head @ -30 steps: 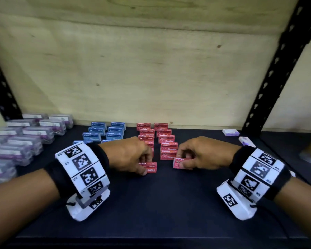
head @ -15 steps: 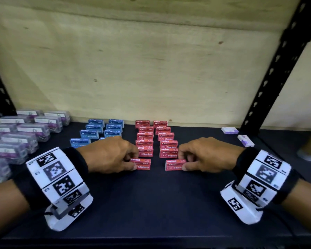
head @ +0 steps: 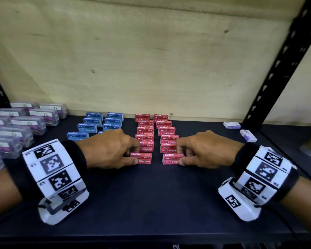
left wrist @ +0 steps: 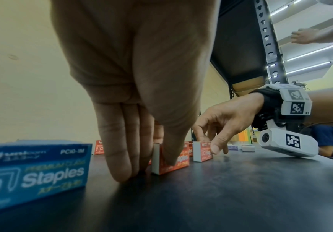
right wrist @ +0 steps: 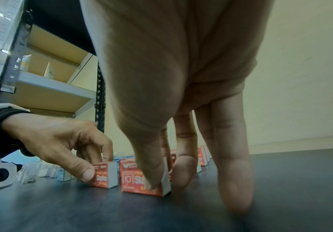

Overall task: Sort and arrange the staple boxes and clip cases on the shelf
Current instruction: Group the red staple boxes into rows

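Head view shows both hands down on the dark shelf [head: 151,198], each setting a red staple box at the front of its own column. The left hand [head: 108,150] pinches the left red staple box [head: 142,158] between thumb and fingertips, and the right hand [head: 203,150] pinches the right red staple box [head: 171,158] the same way — both boxes sit flat on the shelf, just in front of the two red columns [head: 153,133].

So my read is the red sorting is nearly done and this is the squaring-up step. Next move looks like nudging each box back until it's snug with its column, then letting go without knocking the narrow boxes behind.

Room-wise: the blue staple boxes [head: 97,124] are just beside the left knuckles, so that hand can't swing out much. The clear clip cases [head: 23,123] fill the far left. Two small purple-and-white boxes [head: 241,131] lie loose near the black upright [head: 276,69] on the right, probably next up. Plenty of bare shelf toward the front edge, and the wooden back panel [head: 151,60] stops the columns behind.
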